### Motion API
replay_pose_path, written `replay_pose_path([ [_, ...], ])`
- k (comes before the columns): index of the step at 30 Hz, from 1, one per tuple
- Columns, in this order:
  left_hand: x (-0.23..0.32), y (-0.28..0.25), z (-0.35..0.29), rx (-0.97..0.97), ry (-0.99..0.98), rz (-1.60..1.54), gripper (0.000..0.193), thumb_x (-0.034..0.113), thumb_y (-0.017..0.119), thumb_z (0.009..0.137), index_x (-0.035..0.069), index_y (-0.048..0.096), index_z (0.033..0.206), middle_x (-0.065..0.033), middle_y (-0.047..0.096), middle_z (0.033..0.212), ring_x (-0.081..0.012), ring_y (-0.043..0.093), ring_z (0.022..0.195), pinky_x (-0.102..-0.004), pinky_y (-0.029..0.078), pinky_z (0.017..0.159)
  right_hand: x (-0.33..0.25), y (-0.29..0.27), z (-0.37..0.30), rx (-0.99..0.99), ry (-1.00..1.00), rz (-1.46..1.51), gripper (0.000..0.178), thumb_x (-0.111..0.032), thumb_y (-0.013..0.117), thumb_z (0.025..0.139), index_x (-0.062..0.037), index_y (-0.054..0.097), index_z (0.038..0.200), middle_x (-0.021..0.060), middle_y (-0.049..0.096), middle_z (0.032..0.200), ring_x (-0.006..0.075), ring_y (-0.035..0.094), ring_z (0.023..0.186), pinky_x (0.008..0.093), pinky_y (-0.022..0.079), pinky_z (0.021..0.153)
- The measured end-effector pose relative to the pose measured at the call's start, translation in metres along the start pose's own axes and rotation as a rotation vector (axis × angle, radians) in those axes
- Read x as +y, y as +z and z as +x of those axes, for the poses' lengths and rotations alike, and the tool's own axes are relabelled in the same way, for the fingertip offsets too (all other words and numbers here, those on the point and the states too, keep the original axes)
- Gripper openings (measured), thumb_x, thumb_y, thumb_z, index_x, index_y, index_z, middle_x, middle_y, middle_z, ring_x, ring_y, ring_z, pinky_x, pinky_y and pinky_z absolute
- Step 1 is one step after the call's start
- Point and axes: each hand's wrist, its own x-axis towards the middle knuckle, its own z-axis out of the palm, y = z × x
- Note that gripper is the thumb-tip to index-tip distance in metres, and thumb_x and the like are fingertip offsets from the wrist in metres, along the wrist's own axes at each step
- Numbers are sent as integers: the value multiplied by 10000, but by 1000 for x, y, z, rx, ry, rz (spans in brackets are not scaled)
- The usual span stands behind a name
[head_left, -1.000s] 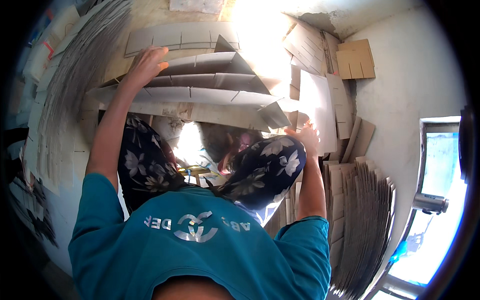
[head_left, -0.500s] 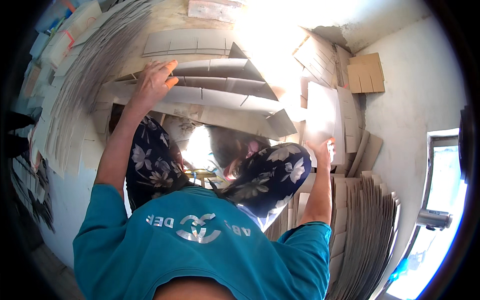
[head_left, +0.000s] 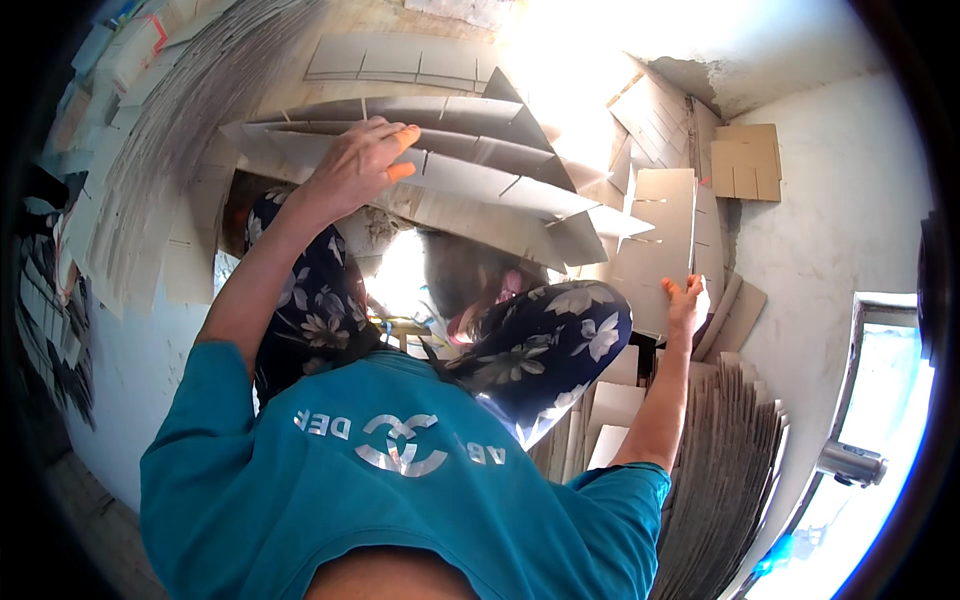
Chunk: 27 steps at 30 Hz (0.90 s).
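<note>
My left hand, with orange covers on two fingertips, is bent over a long slotted cardboard strip in front of me. The strip is one of several standing on edge in rows, joined by slanting cross pieces at the right end. Over to the right, my right hand grips the lower right edge of a pale rectangular cardboard sheet. My right fingers are partly hidden behind the sheet's edge.
Flat slotted strips lie beyond the rows. Dense stacks of cardboard stand at the left and lower right. Brown slotted cardboard leans on the white wall. A window is at the far right.
My left hand has moved right along the strips from near their left end. My right hand has shifted right, and the sheet by it has tilted, showing its face more.
</note>
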Motion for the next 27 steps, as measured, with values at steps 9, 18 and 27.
replay_pose_path([
  [9, -8, 33, 0, -43, 130, -95, 172, 71, 663, 721, -9, 626, 870, -112, 623, 809, -279, 581, 791, -375, 454, 734, -106, -111, 25, 107, -239, 464, 419, -98, 663, 837, -23, 547, 1232, -6, 612, 710, 47, 441, 559, 183, 400, 537],
  [18, -13, 56, 1, -84, 106, -96, 113, 67, 636, 728, 6, 635, 824, -127, 596, 756, -298, 583, 781, -393, 470, 698, -227, -89, 0, -137, -487, 451, 636, -12, 668, 806, -115, 413, 1380, -5, 640, 769, 6, 495, 684, 149, 419, 658],
  [27, -23, 50, 17, -145, 166, -109, 134, 40, 622, 727, -9, 641, 850, -192, 596, 768, -341, 598, 800, -424, 467, 731, -231, -122, 16, 33, -320, 495, 592, -49, 643, 841, -154, 418, 1379, 29, 683, 746, 28, 579, 705, 205, 480, 671],
])
